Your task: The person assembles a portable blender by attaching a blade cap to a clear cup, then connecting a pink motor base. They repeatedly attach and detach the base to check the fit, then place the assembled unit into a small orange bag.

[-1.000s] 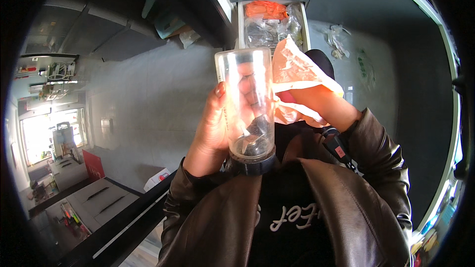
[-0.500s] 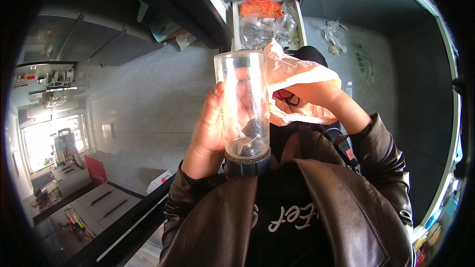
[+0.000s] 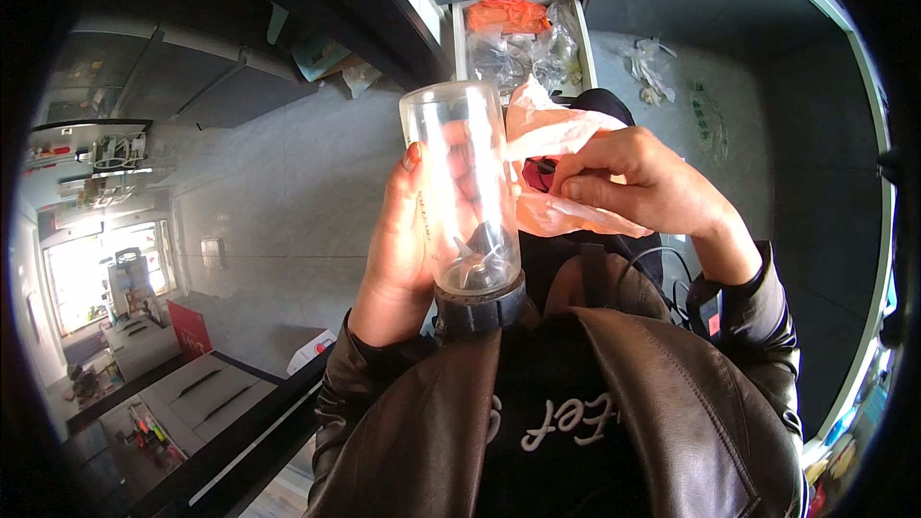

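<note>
A clear blender cup [image 3: 467,182] with a metal blade [image 3: 475,267] inside stands upside down on its dark base ring [image 3: 480,312]. My left hand [image 3: 395,259] wraps round it from the left and behind; its fingers show through the wall. To the right, a thin pink plastic bag [image 3: 552,125] lies open over my lap, with something dark red and black [image 3: 539,173] inside. My right hand [image 3: 652,182] is at the bag's mouth, fingers curled and thumb against them. What they pinch, if anything, is hidden.
Beyond the bag, an open drawer [image 3: 587,48] holds an orange bag [image 3: 507,14] and clear plastic bags [image 3: 518,58]. Crumpled plastic [image 3: 649,67] lies on the floor to its right. A dark cable [image 3: 662,251] loops beside my right forearm. Dark cabinets stand at right.
My right hand has come out of the pink bag and now sits at its mouth with curled fingers. The blender cup has shifted slightly left and up in my left hand.
</note>
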Demonstrator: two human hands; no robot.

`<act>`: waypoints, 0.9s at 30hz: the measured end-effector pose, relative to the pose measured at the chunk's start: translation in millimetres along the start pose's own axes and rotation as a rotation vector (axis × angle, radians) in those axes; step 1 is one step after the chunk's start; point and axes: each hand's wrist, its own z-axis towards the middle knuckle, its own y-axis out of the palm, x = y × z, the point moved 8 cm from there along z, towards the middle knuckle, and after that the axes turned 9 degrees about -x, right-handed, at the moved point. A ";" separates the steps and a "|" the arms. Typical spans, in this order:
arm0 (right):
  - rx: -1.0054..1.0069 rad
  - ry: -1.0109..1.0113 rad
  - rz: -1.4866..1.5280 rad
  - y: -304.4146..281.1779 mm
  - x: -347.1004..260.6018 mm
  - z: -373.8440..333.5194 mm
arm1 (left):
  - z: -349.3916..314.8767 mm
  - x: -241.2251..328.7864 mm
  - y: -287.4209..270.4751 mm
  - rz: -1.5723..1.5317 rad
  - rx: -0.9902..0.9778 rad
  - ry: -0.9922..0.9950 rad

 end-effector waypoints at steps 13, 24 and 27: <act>0.107 -0.080 0.241 32.3 -54.2 9.3 | 6.1 15.2 19.5 0.210 0.368 0.061; 0.323 -0.051 0.602 6.0 -33.2 -9.6 | 18.8 11.2 28.5 0.275 0.082 0.148; 0.407 -0.064 0.840 -1.4 -22.0 -24.3 | 20.3 14.2 20.6 0.345 0.063 0.086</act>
